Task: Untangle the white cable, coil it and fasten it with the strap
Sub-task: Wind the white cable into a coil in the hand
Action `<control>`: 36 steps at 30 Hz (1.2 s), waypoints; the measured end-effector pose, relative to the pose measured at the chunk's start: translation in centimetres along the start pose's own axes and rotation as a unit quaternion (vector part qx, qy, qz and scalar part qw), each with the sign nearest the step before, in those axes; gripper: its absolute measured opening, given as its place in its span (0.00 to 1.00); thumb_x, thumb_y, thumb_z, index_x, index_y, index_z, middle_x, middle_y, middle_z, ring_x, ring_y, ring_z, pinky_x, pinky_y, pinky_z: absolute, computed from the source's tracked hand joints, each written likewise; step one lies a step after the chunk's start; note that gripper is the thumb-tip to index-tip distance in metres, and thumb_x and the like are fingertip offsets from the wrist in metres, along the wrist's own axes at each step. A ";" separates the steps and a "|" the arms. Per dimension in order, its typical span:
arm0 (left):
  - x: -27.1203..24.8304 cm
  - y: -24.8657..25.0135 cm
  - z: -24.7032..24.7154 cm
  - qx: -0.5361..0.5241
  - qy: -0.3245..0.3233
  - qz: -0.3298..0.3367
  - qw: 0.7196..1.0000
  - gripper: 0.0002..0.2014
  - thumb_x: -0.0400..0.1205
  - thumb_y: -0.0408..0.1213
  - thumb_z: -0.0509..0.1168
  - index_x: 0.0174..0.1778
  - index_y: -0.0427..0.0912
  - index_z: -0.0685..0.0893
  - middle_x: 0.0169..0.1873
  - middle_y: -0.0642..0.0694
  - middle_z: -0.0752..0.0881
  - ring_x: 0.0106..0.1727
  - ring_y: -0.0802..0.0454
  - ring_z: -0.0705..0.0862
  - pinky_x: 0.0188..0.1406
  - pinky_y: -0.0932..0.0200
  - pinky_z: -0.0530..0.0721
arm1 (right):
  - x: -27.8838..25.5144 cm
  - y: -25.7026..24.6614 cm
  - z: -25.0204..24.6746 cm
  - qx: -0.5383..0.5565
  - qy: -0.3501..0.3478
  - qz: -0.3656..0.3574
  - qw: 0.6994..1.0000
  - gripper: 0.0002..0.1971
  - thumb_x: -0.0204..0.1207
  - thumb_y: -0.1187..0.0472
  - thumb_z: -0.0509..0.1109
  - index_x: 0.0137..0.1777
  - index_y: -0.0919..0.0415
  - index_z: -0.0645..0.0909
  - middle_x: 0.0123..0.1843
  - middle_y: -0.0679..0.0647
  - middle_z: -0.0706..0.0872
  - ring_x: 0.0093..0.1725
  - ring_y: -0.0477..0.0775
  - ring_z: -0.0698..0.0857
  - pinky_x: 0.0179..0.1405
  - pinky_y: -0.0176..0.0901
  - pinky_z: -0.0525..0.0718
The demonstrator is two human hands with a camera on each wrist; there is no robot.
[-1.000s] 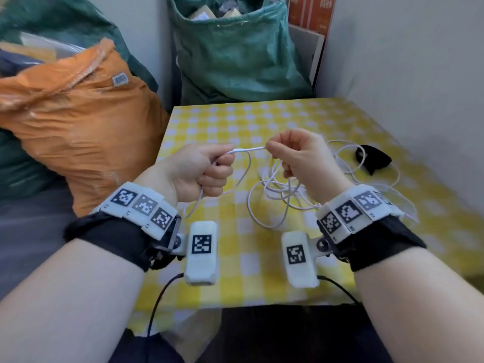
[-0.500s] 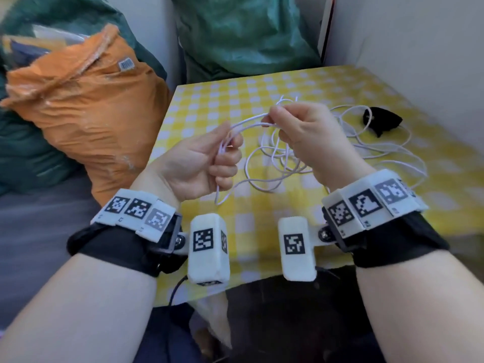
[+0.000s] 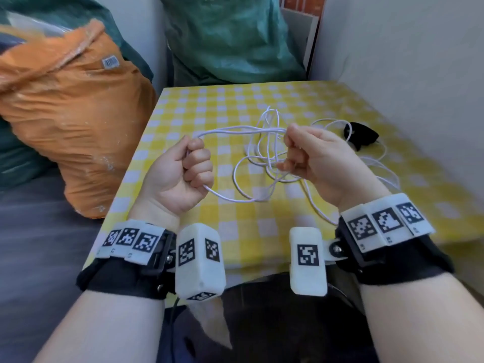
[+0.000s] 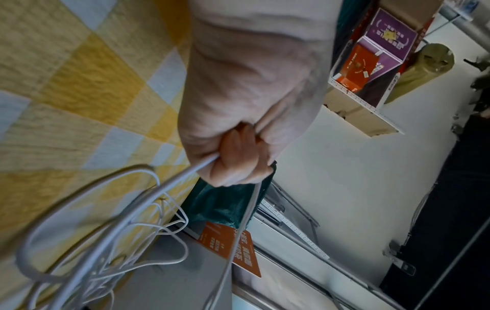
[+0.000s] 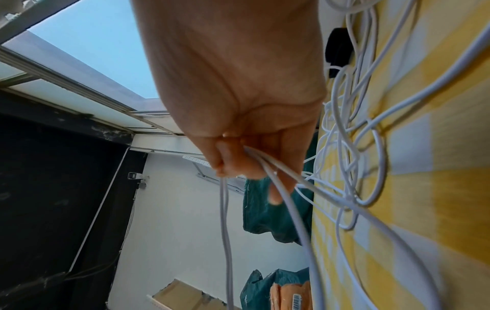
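Note:
A thin white cable [image 3: 243, 132] stretches between both hands above the yellow checked table [image 3: 225, 100]. My left hand [image 3: 188, 169] is fisted round it, with cable leaving the fist above and below [image 4: 185, 174]. My right hand [image 3: 298, 150] pinches several strands together [image 5: 254, 159]. Below and behind it the remaining cable lies in a loose tangle [image 3: 264, 166] on the cloth and trails to the right [image 3: 382, 169]. A black strap [image 3: 362, 136] lies on the table at the far right, beside the cable's loops [image 5: 338, 48].
An orange sack [image 3: 70, 106] leans against the table's left side. A green sack [image 3: 230, 40] stands behind the far edge. A white wall [image 3: 406, 61] runs along the right side. The table's near edge is just below my wrists.
My hands have moved apart and the left hand has closed into a full fist, drawing a longer stretch of cable taut between them. The view has tilted down slightly.

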State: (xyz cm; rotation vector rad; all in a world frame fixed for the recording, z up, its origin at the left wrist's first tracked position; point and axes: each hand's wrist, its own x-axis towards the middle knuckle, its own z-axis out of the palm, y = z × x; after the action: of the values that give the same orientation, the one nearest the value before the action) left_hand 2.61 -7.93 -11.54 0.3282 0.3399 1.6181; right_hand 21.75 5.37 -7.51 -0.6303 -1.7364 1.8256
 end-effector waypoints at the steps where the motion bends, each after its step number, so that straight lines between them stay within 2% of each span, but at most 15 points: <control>1: -0.1 0.1 -0.1 -0.007 0.000 -0.006 1.000 0.17 0.84 0.43 0.57 0.33 0.38 0.80 0.23 0.52 0.61 0.20 0.55 0.58 0.18 0.61 0.62 | 0.1 0.0 0.1 0.023 0.002 0.011 1.000 0.16 0.85 0.56 0.59 0.34 0.57 0.74 0.19 0.43 0.65 0.19 0.44 0.69 0.36 0.41 0.81; 3: -0.3 0.3 0.1 0.031 0.045 0.015 0.998 0.18 0.83 0.44 0.57 0.31 0.40 0.80 0.23 0.54 0.58 0.19 0.57 0.56 0.16 0.63 0.62 | 0.3 -0.2 0.5 0.039 0.012 0.022 0.999 0.16 0.85 0.57 0.59 0.34 0.57 0.73 0.19 0.44 0.62 0.18 0.43 0.61 0.21 0.34 0.74; 4: -0.5 0.4 0.3 0.060 0.077 0.036 0.995 0.18 0.82 0.45 0.56 0.29 0.42 0.79 0.22 0.55 0.56 0.19 0.58 0.53 0.14 0.65 0.60 | 0.4 -0.3 0.8 0.039 0.017 0.025 0.999 0.17 0.85 0.58 0.59 0.33 0.58 0.73 0.19 0.44 0.61 0.18 0.43 0.59 0.18 0.33 0.68; 6: -0.6 0.2 0.8 0.076 0.096 0.058 0.991 0.18 0.83 0.44 0.56 0.27 0.44 0.77 0.22 0.55 0.54 0.19 0.58 0.51 0.13 0.66 0.58 | 0.7 -0.2 1.2 0.034 0.031 0.030 0.999 0.17 0.85 0.60 0.59 0.32 0.59 0.72 0.18 0.43 0.61 0.17 0.42 0.57 0.15 0.31 0.62; 8: -0.8 0.5 0.9 0.071 0.098 0.059 0.991 0.19 0.84 0.45 0.54 0.27 0.44 0.77 0.20 0.53 0.55 0.18 0.58 0.51 0.13 0.66 0.56 | 1.1 0.0 1.6 0.023 0.048 0.032 0.998 0.17 0.85 0.60 0.60 0.32 0.59 0.72 0.17 0.43 0.61 0.16 0.42 0.58 0.15 0.30 0.62; 12: -1.9 1.5 0.4 0.061 0.070 0.055 0.994 0.22 0.87 0.45 0.49 0.30 0.43 0.77 0.19 0.53 0.56 0.17 0.58 0.52 0.13 0.66 0.56 | 1.4 0.2 2.3 -0.007 0.044 0.029 0.999 0.14 0.84 0.59 0.61 0.36 0.60 0.78 0.19 0.44 0.67 0.18 0.43 0.65 0.22 0.34 0.74; 15: -3.0 2.7 -0.2 0.043 0.040 0.055 0.997 0.22 0.87 0.44 0.48 0.31 0.41 0.79 0.19 0.54 0.57 0.17 0.58 0.53 0.14 0.65 0.57 | 1.2 0.1 2.5 -0.049 -0.030 0.038 0.998 0.14 0.84 0.58 0.60 0.36 0.60 0.78 0.22 0.47 0.73 0.21 0.47 0.75 0.37 0.44 0.79; 17: -3.6 3.1 -0.2 0.055 0.057 0.066 0.995 0.23 0.87 0.44 0.48 0.31 0.42 0.79 0.19 0.54 0.56 0.17 0.59 0.53 0.14 0.65 0.56 | 0.8 -0.1 2.6 -0.061 -0.091 0.055 0.992 0.14 0.84 0.57 0.60 0.37 0.61 0.77 0.24 0.49 0.72 0.23 0.49 0.76 0.41 0.46 0.82; 19: -3.9 3.1 0.0 0.076 0.068 0.076 0.992 0.22 0.86 0.45 0.49 0.30 0.43 0.79 0.19 0.53 0.55 0.17 0.59 0.52 0.14 0.66 0.55 | 0.7 -0.1 2.9 -0.049 -0.109 0.064 0.991 0.13 0.84 0.58 0.59 0.38 0.61 0.76 0.25 0.49 0.69 0.23 0.48 0.72 0.39 0.44 0.87; 22: -3.9 3.2 -0.3 0.078 0.059 0.044 0.994 0.21 0.85 0.44 0.51 0.31 0.41 0.81 0.19 0.53 0.57 0.17 0.57 0.54 0.15 0.64 0.58 | 0.9 0.1 3.5 -0.036 -0.066 0.057 0.996 0.14 0.85 0.60 0.58 0.37 0.59 0.75 0.22 0.45 0.64 0.21 0.44 0.64 0.26 0.33 0.80; 24: -3.8 3.3 -1.0 0.030 0.009 -0.019 0.999 0.19 0.86 0.41 0.52 0.37 0.37 0.81 0.20 0.50 0.61 0.19 0.54 0.59 0.20 0.60 0.64 | 1.1 0.2 3.6 -0.037 -0.029 0.052 0.998 0.14 0.86 0.61 0.57 0.37 0.58 0.74 0.20 0.42 0.64 0.19 0.42 0.63 0.24 0.32 0.78; 26: -3.7 3.3 -1.1 0.029 0.004 -0.043 0.999 0.17 0.87 0.40 0.51 0.40 0.35 0.81 0.21 0.48 0.64 0.21 0.52 0.62 0.24 0.58 0.69 | 1.4 0.4 3.5 -0.011 0.001 0.056 0.998 0.14 0.86 0.62 0.57 0.37 0.59 0.75 0.19 0.43 0.65 0.18 0.42 0.65 0.23 0.34 0.79; 31: -3.7 2.4 -0.3 0.094 0.088 0.035 0.991 0.18 0.83 0.45 0.54 0.29 0.44 0.78 0.18 0.54 0.56 0.17 0.61 0.54 0.13 0.68 0.68 | 1.6 0.9 3.4 0.065 0.038 0.073 0.995 0.13 0.85 0.64 0.57 0.40 0.64 0.77 0.19 0.48 0.69 0.17 0.45 0.71 0.22 0.37 0.81; 34: -3.7 2.1 0.1 0.097 0.114 0.072 0.986 0.18 0.83 0.46 0.55 0.28 0.45 0.76 0.18 0.55 0.55 0.16 0.60 0.53 0.13 0.68 0.70 | 1.8 1.1 3.8 0.098 0.059 0.082 0.990 0.14 0.86 0.64 0.56 0.39 0.63 0.75 0.17 0.48 0.71 0.16 0.46 0.72 0.21 0.37 0.81; 36: -3.6 1.9 0.2 0.082 0.105 0.084 0.987 0.18 0.82 0.46 0.54 0.28 0.44 0.76 0.18 0.55 0.55 0.13 0.59 0.57 0.15 0.67 0.72 | 1.8 1.1 4.1 0.124 0.071 0.088 0.986 0.15 0.87 0.64 0.53 0.38 0.62 0.73 0.17 0.49 0.73 0.16 0.47 0.74 0.22 0.37 0.83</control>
State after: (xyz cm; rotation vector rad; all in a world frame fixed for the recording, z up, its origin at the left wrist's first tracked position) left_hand 1.20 -11.62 -10.59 0.3179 0.6225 1.8004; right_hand 17.60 3.50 -8.29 -0.8078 -1.3707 2.0225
